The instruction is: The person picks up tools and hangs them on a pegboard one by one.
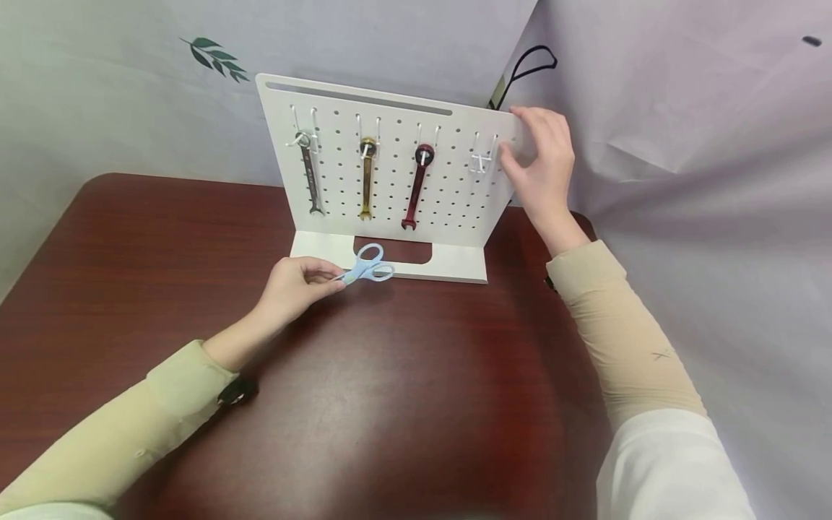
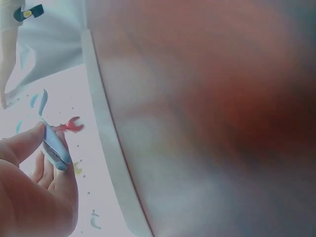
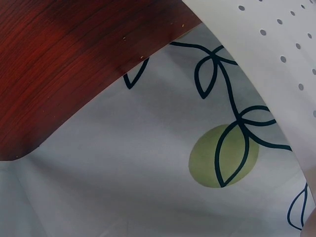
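Observation:
My left hand [image 1: 295, 289] pinches light blue scissors [image 1: 361, 270] between thumb and fingers, with the two handle loops sticking out to the right, in front of the board's base. In the left wrist view the same scissors [image 2: 55, 143] stand out against the white board. A white pegboard [image 1: 455, 188] stands upright on the table, and my right hand [image 1: 546, 162] grips its upper right edge. On its hooks hang a silver wrench [image 1: 310, 173], a gold wrench [image 1: 367, 180] and a red wrench [image 1: 417, 188]. The rightmost hook [image 1: 481, 163] carries nothing.
The dark red-brown table [image 1: 364, 390] spreads out in front of the board. Behind and to the right hangs a pale cloth [image 1: 682, 180] with leaf patterns, close to my right arm. The board's base [image 1: 451, 271] has a cut-out in its middle.

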Demonstrator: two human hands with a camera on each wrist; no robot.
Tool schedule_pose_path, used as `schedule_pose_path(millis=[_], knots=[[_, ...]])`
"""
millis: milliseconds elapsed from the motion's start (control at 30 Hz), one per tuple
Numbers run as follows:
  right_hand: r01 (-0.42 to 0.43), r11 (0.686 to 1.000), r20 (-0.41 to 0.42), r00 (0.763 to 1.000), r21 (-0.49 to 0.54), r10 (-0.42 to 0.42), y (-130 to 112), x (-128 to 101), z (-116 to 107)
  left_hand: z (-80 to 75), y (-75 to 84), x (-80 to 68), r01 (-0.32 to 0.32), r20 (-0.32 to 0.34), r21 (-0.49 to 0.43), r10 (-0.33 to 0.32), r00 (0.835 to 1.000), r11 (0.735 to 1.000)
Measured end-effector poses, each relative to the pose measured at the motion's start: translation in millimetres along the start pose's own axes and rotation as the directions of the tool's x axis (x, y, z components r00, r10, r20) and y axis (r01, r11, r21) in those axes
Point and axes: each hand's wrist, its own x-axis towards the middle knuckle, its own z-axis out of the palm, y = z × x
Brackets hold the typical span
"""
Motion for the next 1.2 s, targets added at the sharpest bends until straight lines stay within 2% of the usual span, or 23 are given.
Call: schedule_pose_path(millis=[200,367,533,800,1200], knots=[[-0.002,1.0,-0.001,1.0,0.0,0.002,-1.2,0.1,-0.6,15.2,12.7,8.9,-0.027,-0.031,-0.091,0.024,0.999,0.996],[-0.008,1.0,0.0,1.0,-0.003,0.008,-1.1,-0.3,-0.9,27.5,24.2,17.6,-0.073,-0.096,-0.185,0.056,0.994,0.98],[-0.006,1.0,-0.003,1.0,0.001,0.006,-0.7,-0.6,-0.8,40.1,40.3,28.8,-0.101,-0.154,-0.283,0.059,0.986,0.954],[-0.002,1.0,-0.004,1.0,0.002,0.002,-0.9,-0.2,0.0,63.2,68.6,45.9,-0.16,-0.164,-0.402,0.101,0.981,0.901],[-0.005,1.0,-0.005,1.0,-0.003,0.005,-0.7,-0.5,0.1,82.4,102.7,67.8,-0.18,-0.194,-0.521,0.089,0.977,0.834]])
